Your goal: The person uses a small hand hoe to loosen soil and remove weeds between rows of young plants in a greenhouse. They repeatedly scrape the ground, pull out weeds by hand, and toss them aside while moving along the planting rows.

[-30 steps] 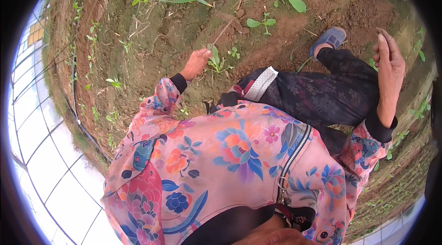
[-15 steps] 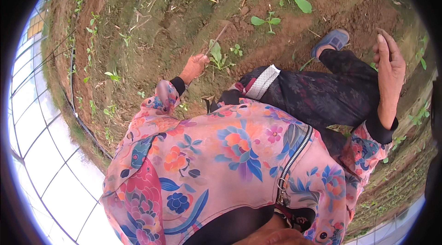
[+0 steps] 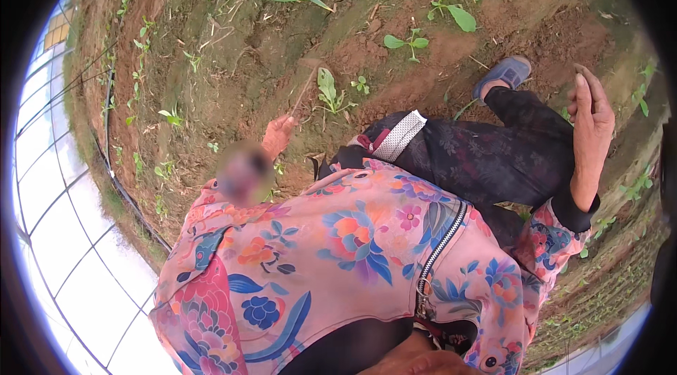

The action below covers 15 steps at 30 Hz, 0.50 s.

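My left hand is closed around the thin handle of a small hand hoe. The hoe reaches up and right over the soil, and its blurred blade end lies near a leafy seedling. Beside that plant grows a smaller seedling. On the right, my right hand is raised beyond the bent knee, with some fingers stretched out and others partly curled. Nothing shows in it. A blurred patch covers part of my left sleeve.
Several green seedlings stand in the brown soil. My blue shoe rests on the ground near the right hand. A dark hose or pipe runs along the left, beside a pale gridded surface.
My left hand has drawn back down and left with the hoe, whose blade end is now beside the leafy seedling. My right hand has shifted slightly down and left.
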{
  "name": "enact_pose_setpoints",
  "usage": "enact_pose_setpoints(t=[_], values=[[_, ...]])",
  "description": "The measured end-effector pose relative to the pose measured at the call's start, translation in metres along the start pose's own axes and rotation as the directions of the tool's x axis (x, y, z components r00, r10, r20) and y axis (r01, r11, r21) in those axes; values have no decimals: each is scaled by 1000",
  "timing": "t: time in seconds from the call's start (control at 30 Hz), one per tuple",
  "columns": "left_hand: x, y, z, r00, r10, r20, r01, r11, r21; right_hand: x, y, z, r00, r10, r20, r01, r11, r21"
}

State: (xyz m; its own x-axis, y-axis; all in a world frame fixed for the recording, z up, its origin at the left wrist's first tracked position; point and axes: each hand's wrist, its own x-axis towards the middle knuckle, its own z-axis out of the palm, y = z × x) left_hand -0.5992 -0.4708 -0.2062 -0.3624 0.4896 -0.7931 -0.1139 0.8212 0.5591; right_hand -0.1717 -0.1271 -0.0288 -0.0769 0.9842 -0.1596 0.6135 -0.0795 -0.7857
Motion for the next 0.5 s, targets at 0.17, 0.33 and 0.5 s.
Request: enact_pose_setpoints(t=[0.17, 0.33, 0.5], values=[[-6, 43, 24, 968, 241, 72, -249, 959, 137, -2, 2, 1, 1000, -15, 18, 14, 1000, 21], [17, 103, 94, 762, 383, 523, -591, 742, 318, -3, 12, -8, 999, 20, -25, -17, 995, 98], [69, 105, 171, 695, 434, 573, -671, 678, 300, -6, 14, -14, 997, 49, -56, -44, 995, 86]])
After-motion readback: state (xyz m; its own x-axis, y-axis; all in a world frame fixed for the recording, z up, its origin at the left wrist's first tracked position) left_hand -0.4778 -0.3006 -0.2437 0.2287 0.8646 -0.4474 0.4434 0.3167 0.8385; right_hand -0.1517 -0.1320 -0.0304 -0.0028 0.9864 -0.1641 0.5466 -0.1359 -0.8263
